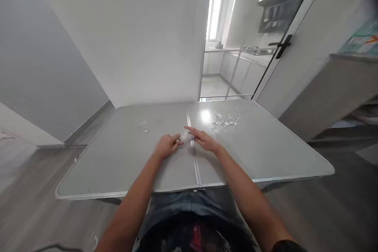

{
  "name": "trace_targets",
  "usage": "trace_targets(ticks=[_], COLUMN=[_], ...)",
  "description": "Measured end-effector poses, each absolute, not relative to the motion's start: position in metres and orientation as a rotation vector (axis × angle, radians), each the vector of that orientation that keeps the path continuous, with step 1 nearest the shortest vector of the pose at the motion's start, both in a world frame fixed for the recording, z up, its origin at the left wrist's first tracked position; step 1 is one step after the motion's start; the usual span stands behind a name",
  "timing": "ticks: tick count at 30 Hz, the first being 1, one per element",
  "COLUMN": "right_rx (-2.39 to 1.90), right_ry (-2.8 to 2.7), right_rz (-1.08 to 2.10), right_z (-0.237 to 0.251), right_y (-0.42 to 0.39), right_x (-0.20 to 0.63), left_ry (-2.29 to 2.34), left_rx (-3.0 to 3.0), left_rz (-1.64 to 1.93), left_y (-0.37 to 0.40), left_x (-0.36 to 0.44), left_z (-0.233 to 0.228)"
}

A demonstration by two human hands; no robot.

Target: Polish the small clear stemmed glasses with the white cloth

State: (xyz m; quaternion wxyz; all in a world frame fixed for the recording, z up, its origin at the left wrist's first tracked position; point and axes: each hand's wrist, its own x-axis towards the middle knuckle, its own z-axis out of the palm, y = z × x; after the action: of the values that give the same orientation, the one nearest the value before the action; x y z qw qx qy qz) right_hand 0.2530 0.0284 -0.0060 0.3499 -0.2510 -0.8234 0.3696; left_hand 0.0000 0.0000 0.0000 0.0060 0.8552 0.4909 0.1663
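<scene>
Near the middle of the pale folding table point(141, 173), a small, whitish, shiny piece point(185, 137) sits between my two hands. Its kind is too small to make out. My left hand point(169, 145) pinches its left side between thumb and fingers. On the other side, my right hand point(203, 139) grips it, index finger stretched over the far edge. Beyond my right hand stand several clear, shiny, branching ornaments point(226, 119). Further left on the tabletop lie a few tiny clear bits point(143, 126).
A metal-edged seam point(195, 165) runs across the table's middle. Behind the table is a white wall point(141, 47), and a glass door point(236, 47) with a black handle point(282, 46) at the right. A shelf unit point(333, 90) stands further right.
</scene>
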Motion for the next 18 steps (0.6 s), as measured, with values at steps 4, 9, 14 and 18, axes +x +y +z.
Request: trace_targets(ticks=[4,9,14,18], right_rx=[-0.638,-0.662,-0.698,-0.653], right_ry=[-2.026,-1.432,-1.187,-1.421], right_rz=[1.112,1.606,1.737,1.584], right_z=[-0.003,0.002,0.008,0.010], right_y=[0.028,0.024,0.023,0.021], right_x=[0.249,0.242,0.244,0.244], left_ry=[1.555,1.547,1.556,1.635], left_rx=[2.693,2.835,2.856,2.682], left_rz=[0.627,0.790,0.846,1.084], left_y=[0.006,0.011,0.008,0.006], left_x=[-0.005,-0.004,0.003,0.000], left_z=[-0.007,-0.012,-0.010,-0.008])
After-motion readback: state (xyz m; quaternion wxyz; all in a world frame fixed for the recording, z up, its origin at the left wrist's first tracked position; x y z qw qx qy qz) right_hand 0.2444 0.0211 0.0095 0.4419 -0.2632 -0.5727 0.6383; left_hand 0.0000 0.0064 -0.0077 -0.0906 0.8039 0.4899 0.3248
